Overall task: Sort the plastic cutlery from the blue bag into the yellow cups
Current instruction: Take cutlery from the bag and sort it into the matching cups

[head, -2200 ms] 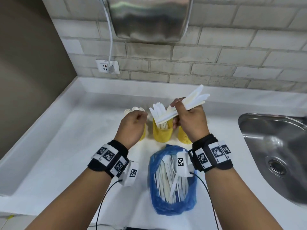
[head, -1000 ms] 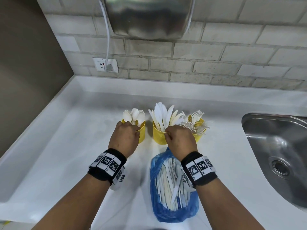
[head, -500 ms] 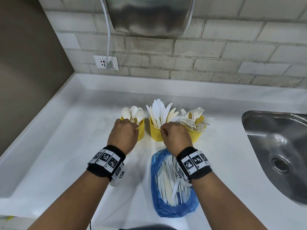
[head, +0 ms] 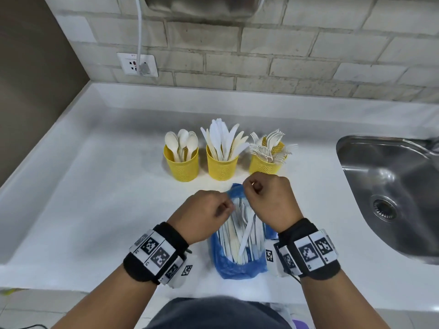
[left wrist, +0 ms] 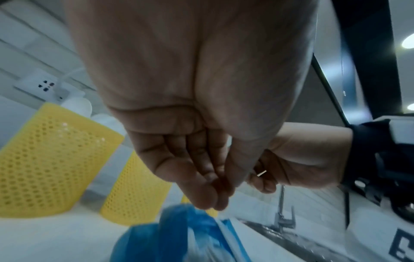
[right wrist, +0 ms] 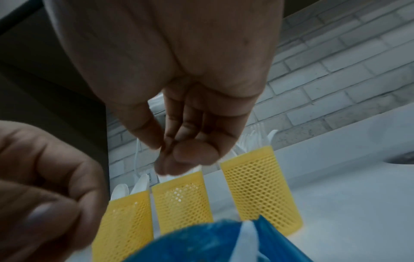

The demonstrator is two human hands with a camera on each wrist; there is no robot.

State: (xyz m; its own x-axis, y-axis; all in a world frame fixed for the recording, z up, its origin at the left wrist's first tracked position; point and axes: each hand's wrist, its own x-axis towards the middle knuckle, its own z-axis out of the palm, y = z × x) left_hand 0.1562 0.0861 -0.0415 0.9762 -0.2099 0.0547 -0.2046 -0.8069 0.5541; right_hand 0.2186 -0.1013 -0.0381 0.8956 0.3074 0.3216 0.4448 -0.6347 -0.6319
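Note:
Three yellow mesh cups stand in a row on the white counter: a spoon cup (head: 181,166), a knife cup (head: 222,166) and a fork cup (head: 266,162). In front of them lies the blue bag (head: 237,267), mouth toward the cups, with several white cutlery pieces (head: 240,233) inside. My left hand (head: 227,207) is curled at the bag's left rim, thumb pressed to fingers (left wrist: 210,203), pinching the plastic. My right hand (head: 248,188) hovers just above the bag's mouth. Its fingers (right wrist: 174,159) are curled with nothing in them.
A steel sink (head: 380,186) is set into the counter (head: 95,186) at the right. A wall socket (head: 137,65) with a white cable sits on the brick wall behind, and a brown wall closes off the left side.
The knives held up by my right hand now stand in the middle cup. Both hands have drawn back from the cups to the bag's mouth.

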